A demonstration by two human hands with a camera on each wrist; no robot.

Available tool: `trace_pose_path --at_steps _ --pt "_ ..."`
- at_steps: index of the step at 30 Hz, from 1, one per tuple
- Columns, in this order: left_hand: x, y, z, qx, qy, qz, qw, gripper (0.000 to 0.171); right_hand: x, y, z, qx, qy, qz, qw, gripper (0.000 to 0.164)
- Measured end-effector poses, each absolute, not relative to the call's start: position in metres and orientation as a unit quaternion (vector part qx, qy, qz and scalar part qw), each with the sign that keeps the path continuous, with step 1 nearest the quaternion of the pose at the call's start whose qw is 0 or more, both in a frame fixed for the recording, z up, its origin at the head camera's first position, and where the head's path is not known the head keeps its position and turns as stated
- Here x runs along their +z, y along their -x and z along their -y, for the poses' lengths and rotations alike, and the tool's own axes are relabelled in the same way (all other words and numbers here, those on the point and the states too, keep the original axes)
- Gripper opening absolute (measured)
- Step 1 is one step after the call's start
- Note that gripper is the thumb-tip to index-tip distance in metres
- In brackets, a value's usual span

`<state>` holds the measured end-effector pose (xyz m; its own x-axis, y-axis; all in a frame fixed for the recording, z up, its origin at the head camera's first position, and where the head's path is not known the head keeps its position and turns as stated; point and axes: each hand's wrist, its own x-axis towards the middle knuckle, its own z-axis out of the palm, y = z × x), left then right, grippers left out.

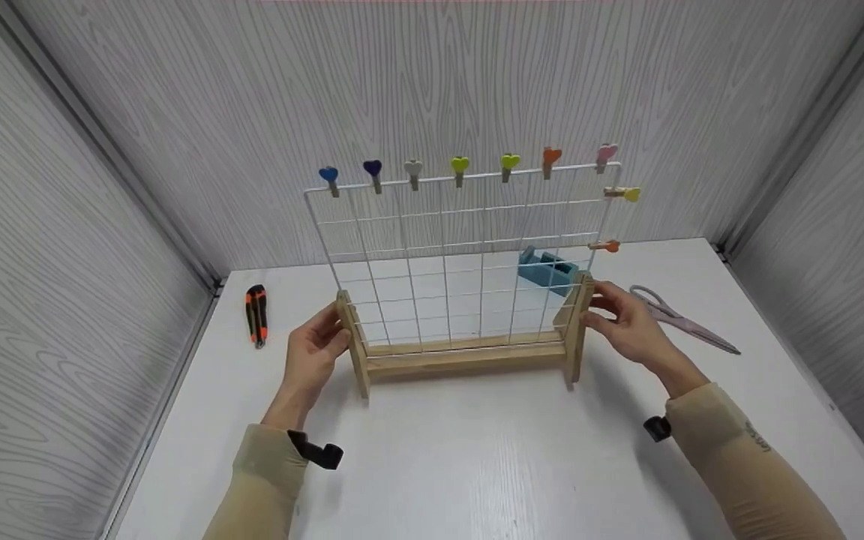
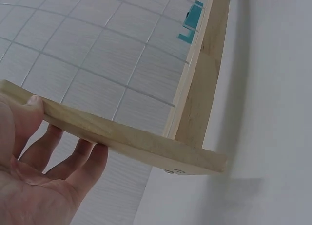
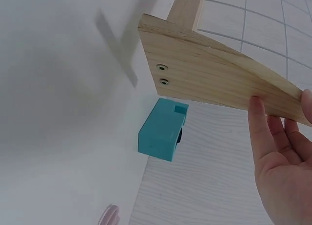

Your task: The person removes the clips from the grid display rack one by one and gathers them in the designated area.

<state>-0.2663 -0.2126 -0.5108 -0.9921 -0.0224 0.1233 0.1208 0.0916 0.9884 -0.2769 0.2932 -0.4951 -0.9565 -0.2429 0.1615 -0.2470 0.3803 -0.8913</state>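
A white wire grid (image 1: 443, 274) stands in a wooden frame (image 1: 469, 361) whose two end boards are joined by a crossbar. My left hand (image 1: 310, 354) grips the left end board, thumb on one face and fingers on the other, as the left wrist view shows. On the opposite side, my right hand (image 1: 628, 326) pinches the right end board (image 3: 209, 71) near its upper part. Shadows set apart from the frame suggest it is held off the table. Small heart clothespins (image 1: 460, 169) in several colours line the grid's top wire, and others clip to its right edge.
A teal tape dispenser (image 1: 544, 271) sits behind the grid at the right. To the left lies a black and orange utility knife (image 1: 256, 315). Pale purple scissors (image 1: 691, 326) lie beyond my right hand. Panel walls (image 1: 432, 90) enclose the white table (image 1: 469, 465).
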Motion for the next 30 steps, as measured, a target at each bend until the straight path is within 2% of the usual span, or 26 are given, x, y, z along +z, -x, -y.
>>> trace_pose_path --at_steps 7,14,21,30 --pt "-0.516 0.267 0.191 -0.675 0.043 0.735 0.04 0.058 -0.5 0.266 -0.317 0.543 -0.143 0.828 0.008 0.055" --pt "-0.52 0.27 0.174 -0.674 0.048 0.737 0.028 0.059 -0.502 0.259 -0.332 0.54 -0.148 0.828 0.044 0.052" --pt "-0.518 0.273 0.171 -0.681 0.053 0.731 0.009 0.059 -0.503 0.254 -0.335 0.543 -0.131 0.828 0.037 0.058" --pt "-0.518 0.27 0.174 -0.685 0.048 0.727 0.002 0.06 -0.498 0.256 -0.33 0.541 -0.127 0.83 0.044 0.059"
